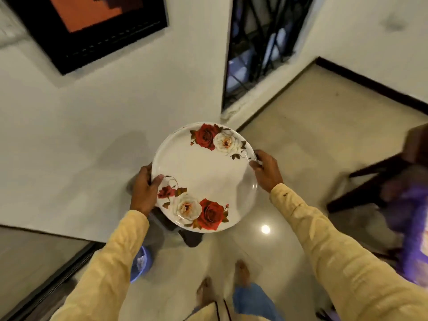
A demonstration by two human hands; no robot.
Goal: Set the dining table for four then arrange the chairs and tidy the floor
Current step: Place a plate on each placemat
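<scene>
1. Holds a round white plate (203,174) printed with red and white roses, face up and slightly tilted, in the air before the body, above the pale glossy floor (289,135).
2. Grips its left rim with the left hand (144,191), thumb on the upper face, the rest curled under the edge.
3. Pinches its right rim with the right hand (266,172), fingers (261,158) curled narrowly round the edge.
4. Wears long pale-yellow sleeves (324,228); stands barefoot, feet (240,272) blurred below the plate.
5. Faces a white wall with a dark-framed picture (92,26) at upper left and a barred window (261,42) to its right.
6. Has a dark wooden chair (370,177), blurred, well apart on the right, and a blue tub (141,265) on the floor, partly hidden by the left sleeve.
</scene>
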